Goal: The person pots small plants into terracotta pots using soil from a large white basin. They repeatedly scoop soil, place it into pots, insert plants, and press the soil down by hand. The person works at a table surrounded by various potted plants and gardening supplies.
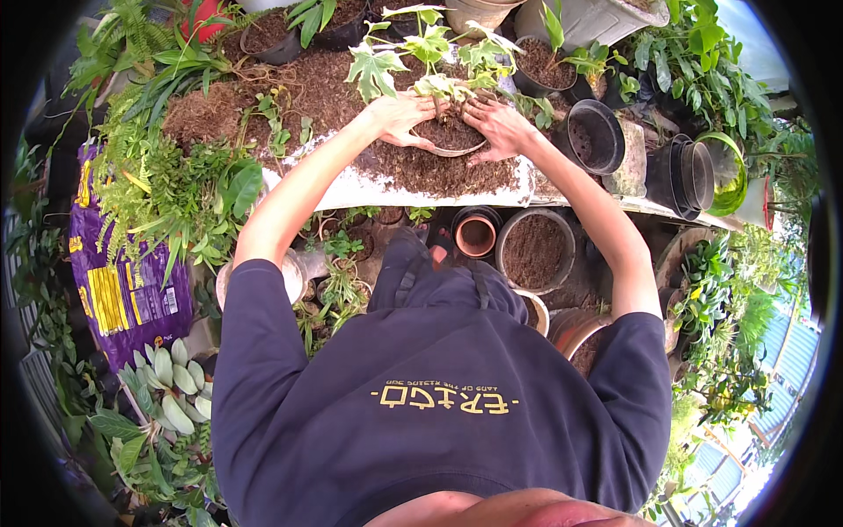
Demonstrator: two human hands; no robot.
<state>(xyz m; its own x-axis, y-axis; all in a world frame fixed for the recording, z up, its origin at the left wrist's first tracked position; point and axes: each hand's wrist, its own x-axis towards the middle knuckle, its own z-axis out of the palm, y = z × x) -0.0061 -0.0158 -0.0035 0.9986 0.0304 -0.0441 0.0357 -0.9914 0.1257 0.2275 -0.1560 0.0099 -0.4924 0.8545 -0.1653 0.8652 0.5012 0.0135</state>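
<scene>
A round pot (454, 151) full of dark potting mix stands on the white-topped table (395, 191), with a lobed-leaf plant (428, 49) rising from it. My left hand (405, 120) lies at the pot's left side, its thumb over the rim and its other fingers near the stem base, partly under leaves. At the pot's right side is my right hand (497, 128), fingers spread over the soil edge and soiled at the tips. Loose potting mix (448, 174) is heaped around the pot. Leaves hide part of both hands' fingertips.
Empty black pots (593, 138) stand on the table at the right, near nested black pots (681, 174) and a green pot (728, 172). Coir fibre (204, 113) and cuttings lie at the left. A purple bag (132, 290) hangs lower left. Soil-filled pots (537, 250) stand below the table edge.
</scene>
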